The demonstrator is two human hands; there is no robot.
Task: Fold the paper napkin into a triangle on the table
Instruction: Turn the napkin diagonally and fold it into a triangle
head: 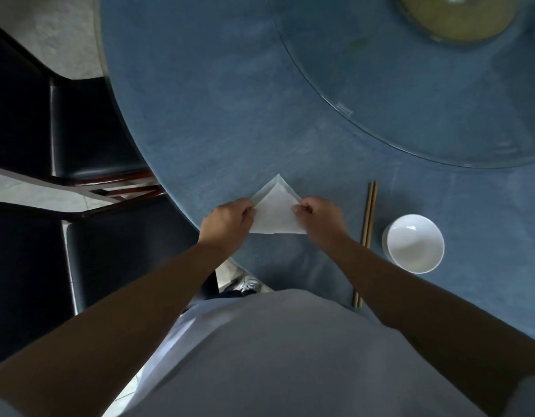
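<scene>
Final fold: our left hand [227,222] and right hand [319,219] pinch the napkin [275,212] (already triangular); next, we judge, flatten its creases.

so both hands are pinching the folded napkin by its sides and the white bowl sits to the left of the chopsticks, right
Not quite. In the head view the white bowl sits to the right of the chopsticks, not the left. The rest holds: the left hand and right hand each pinch a side of the folded napkin.

The single head view looked steeply down, close over the round table [200,115]; its far side lay toward twelve o'clock.
</scene>
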